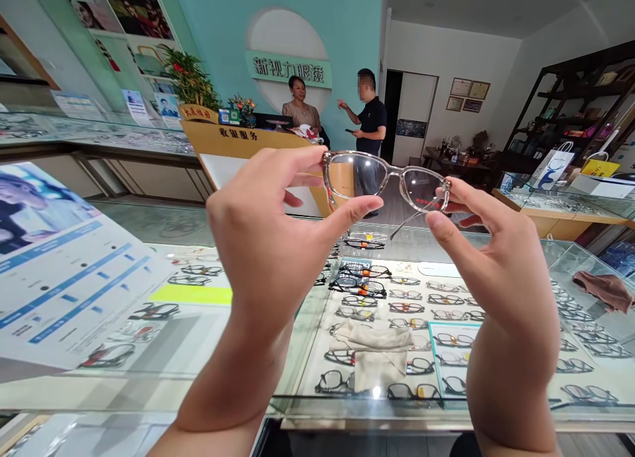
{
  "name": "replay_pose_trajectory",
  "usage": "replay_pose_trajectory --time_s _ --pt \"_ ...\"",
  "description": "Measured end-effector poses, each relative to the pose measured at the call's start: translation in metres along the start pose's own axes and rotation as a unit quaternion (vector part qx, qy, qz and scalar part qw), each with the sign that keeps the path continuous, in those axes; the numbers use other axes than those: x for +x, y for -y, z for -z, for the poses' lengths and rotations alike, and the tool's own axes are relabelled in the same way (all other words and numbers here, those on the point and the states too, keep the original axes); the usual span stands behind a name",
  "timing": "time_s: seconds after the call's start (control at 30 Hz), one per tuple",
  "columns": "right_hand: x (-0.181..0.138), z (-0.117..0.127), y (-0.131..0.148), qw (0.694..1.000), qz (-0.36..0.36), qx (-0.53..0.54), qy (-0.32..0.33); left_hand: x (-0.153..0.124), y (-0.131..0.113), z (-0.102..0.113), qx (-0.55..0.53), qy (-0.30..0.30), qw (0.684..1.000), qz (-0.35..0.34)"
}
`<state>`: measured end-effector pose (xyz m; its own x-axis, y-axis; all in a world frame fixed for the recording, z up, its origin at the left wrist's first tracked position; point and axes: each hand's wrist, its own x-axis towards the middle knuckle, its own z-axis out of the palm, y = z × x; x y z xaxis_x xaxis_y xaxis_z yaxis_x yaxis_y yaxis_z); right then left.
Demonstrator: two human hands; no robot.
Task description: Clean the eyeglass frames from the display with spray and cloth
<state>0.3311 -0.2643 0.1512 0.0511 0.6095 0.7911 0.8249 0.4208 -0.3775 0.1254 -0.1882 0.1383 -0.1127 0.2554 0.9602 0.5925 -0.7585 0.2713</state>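
Observation:
A pair of eyeglasses (395, 172) with a clear, greyish frame is held up in front of me between both hands. My left hand (278, 212) grips the frame's left end, its thumb stretched below the left lens. At the other end, my right hand (489, 239) pinches the frame near the right hinge with thumb and fingers. Red lettering shows on the right lens, and one thin temple arm slants down behind it. Below, a beige cloth (380, 354) lies on the glass display case (307, 384), over rows of eyeglasses.
A printed leaflet board (54, 265) stands at the left, near a yellow-green strip (191, 294). A brown cloth (602, 290) lies on the case at right. Two people stand by the cashier counter (238, 154) at the back. Paper bags (553, 166) stand on the right counter.

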Motion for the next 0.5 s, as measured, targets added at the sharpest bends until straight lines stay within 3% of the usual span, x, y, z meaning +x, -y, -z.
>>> replay_pose_trajectory --time_s 0.3,0.5 --pt "-0.005 0.011 0.011 0.997 0.004 -0.045 -0.07 -0.001 0.005 -0.014 -0.085 0.12 0.984 0.102" --pt "-0.007 0.009 0.014 0.994 0.012 -0.045 -0.103 0.0 0.006 -0.017 -0.108 0.131 0.978 0.121"
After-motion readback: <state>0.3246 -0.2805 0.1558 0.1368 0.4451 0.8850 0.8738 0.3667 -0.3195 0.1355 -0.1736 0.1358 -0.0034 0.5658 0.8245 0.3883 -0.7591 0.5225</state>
